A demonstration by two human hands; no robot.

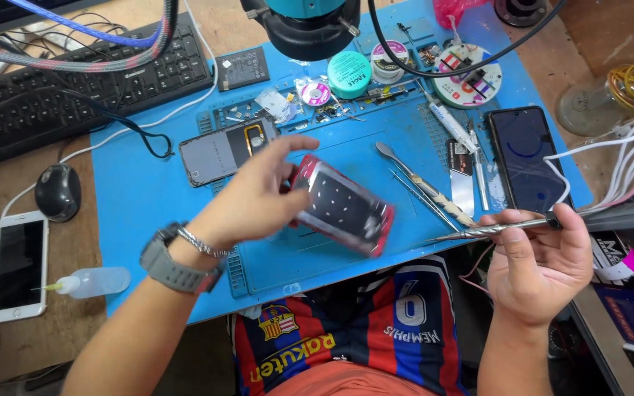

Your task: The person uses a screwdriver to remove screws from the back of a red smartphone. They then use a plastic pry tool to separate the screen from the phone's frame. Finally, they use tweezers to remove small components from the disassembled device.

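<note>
Inspection step: our left hand [258, 194] grasps the red phone [343, 207], tilted; our right hand [541, 264] pinches a spudger [489, 230]. Next likely calls for steadying.

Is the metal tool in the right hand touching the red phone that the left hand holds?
Apart. The head view shows blue mat between the metal tool tip and the red phone.

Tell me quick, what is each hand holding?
Left hand: closed on a red-edged phone, held above the blue mat.
Right hand: closed on a thin metal tool.
</note>
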